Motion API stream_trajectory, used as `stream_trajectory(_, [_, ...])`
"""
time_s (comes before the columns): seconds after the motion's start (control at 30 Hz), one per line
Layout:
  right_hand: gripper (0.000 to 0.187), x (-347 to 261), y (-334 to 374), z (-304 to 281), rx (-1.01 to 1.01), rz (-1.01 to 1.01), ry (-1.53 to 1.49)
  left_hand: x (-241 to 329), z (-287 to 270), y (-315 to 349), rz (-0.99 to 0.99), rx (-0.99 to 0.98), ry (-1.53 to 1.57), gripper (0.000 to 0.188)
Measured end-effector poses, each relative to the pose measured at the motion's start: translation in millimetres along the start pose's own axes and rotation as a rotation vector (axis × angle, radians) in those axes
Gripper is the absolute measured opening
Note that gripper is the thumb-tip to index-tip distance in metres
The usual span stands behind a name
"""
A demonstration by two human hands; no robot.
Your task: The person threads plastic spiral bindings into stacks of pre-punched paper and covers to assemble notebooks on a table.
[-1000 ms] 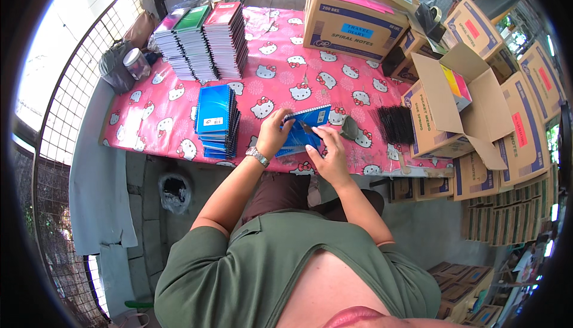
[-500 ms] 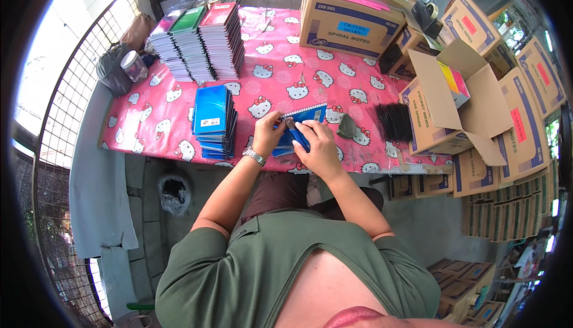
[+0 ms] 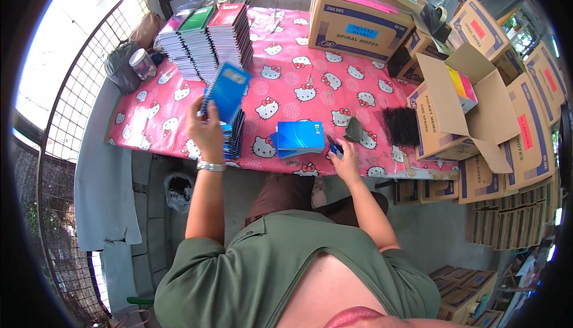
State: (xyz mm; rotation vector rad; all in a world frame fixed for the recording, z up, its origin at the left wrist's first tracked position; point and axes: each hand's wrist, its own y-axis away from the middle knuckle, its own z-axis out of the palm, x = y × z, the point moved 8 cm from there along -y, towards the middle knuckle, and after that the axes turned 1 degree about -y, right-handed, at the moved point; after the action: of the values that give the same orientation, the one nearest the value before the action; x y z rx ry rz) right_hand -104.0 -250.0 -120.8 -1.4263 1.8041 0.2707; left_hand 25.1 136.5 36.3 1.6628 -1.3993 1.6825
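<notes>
My left hand (image 3: 206,128) grips a blue spiral notebook (image 3: 230,92) by its coil edge and holds it tilted in the air. Below it, partly hidden, is a stack of blue spiral notebooks (image 3: 235,140). In the middle near the table's front edge lies a short pile of blue-covered pads (image 3: 300,136), with no coil visible on them. Just right of that pile, my right hand (image 3: 346,162) is closed round small pliers (image 3: 336,145) with dark jaws and blue handles. A crumpled grey-green piece (image 3: 354,129) lies past my right fingers.
Black spiral coils (image 3: 399,126) lie beside an open cardboard box (image 3: 441,113) on the right. Tall stacks of spiral notebooks (image 3: 230,36) stand at the far left, near a clear jar (image 3: 142,64). A large closed carton (image 3: 358,27) sits at the back of the pink-covered table (image 3: 286,92).
My hands have parted from the notebook they were both on. The left has carried it up and left over the blue stack; the right has moved right with the pliers.
</notes>
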Motion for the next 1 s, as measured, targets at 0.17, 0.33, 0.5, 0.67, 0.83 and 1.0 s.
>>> stream_trajectory(0.17, [0.031, 19, -34, -10, 0.092, -0.176, 0.05, -28, -41, -23, 0.18, 0.05, -0.587, 0.02])
stream_trajectory(0.33, [0.023, 144, -81, -106, 0.374, 0.27, 0.636, -9, -17, -14, 0.368, 0.017, -0.674, 0.018])
stream_trajectory(0.5, [0.02, 163, -94, -104, 0.044, 0.234, 0.863, 49, 90, 84, 0.866, -0.558, -0.294, 0.023])
stream_trajectory(0.67, [0.025, 117, -107, -112, 0.129, 0.168, 0.729, 9, 174, 177, 1.013, -1.112, -0.595, 0.022])
stream_trajectory(0.83, [0.032, 44, -82, -103, 0.138, -0.151, 0.113, 14, 181, 160, 0.863, -1.33, -0.421, 0.025])
stream_trajectory(1.0, [0.025, -57, -50, -49, -0.059, -0.172, -0.159, 39, 177, 131, 0.904, -1.047, -0.413, 0.024])
